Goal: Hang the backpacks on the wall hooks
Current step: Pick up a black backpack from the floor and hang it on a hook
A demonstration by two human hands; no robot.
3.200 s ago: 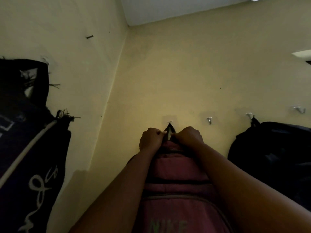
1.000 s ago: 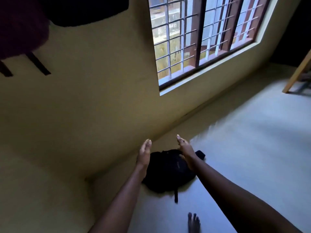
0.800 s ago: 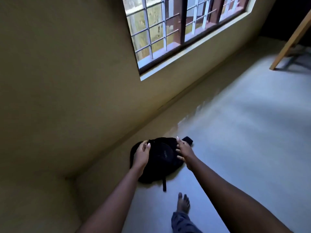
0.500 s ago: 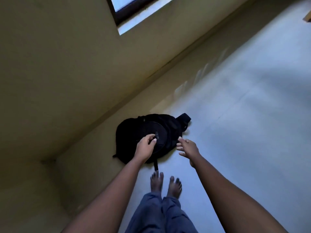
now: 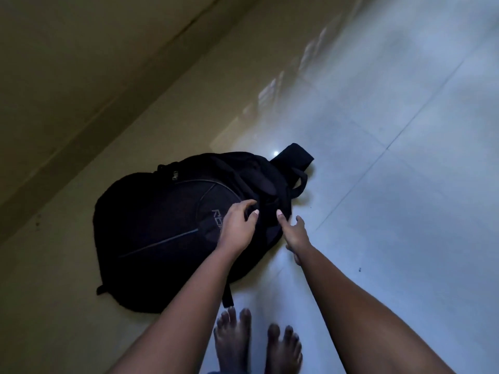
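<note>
Lettering in pale grey runs across the round front panel of the black backpack point(image 5: 162, 225); only "RC" can be made out, and the left hand point(image 5: 237, 228) covers what follows. A thin grey line crosses the panel below it.

Half a second ago the edge of a window showed at the top of the view. Now only the yellowish wall point(image 5: 81, 63) and the glossy tiled floor point(image 5: 391, 157) are in sight, and the backpack fills far more of the picture. It lies in the same spot on the floor, close to the foot of the wall. The right hand point(image 5: 295, 233), which then hung over bare floor apart from the bag, now has its thumb tip at the bag's right edge. The left hand stays over the front panel, as before.

The backpack lies flat with its front panel up. Its long axis runs from lower left to upper right, roughly along the wall. The top end, with the carry handle point(image 5: 297, 184) and a padded shoulder strap point(image 5: 293, 156), points to the upper right, away from the person. The bottom end is at the lower left, and a thin strap point(image 5: 228, 295) trails from the bag toward the bare feet point(image 5: 232, 338).

The left hand's fingers curve down over the top of the front panel with the thumb close under them; whether they already pinch the fabric cannot be told. The right hand is spread, fingers loose, holding nothing.
</note>
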